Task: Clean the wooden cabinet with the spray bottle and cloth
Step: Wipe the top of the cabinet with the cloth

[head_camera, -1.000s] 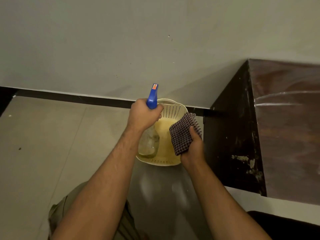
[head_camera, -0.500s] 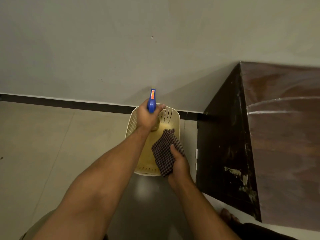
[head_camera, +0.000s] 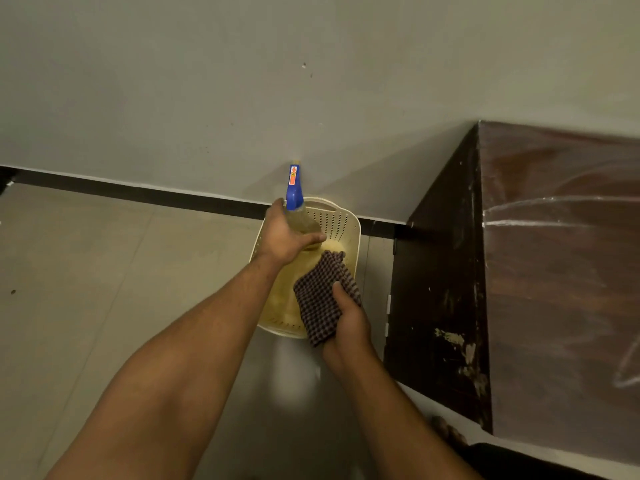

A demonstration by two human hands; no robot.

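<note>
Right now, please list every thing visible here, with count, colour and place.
wall: one, pale grey, behind, black skirting at its foot
floor: one, beige tiles, below
wooden cabinet: one, dark brown, pale streaks on top, at right
basket: one, cream, on the floor by the wall
spray bottle: one, blue head, clear body, over the basket
cloth: one, dark checked, over the basket's near side
left hand: one, grips the spray bottle
right hand: one, grips the cloth
</note>
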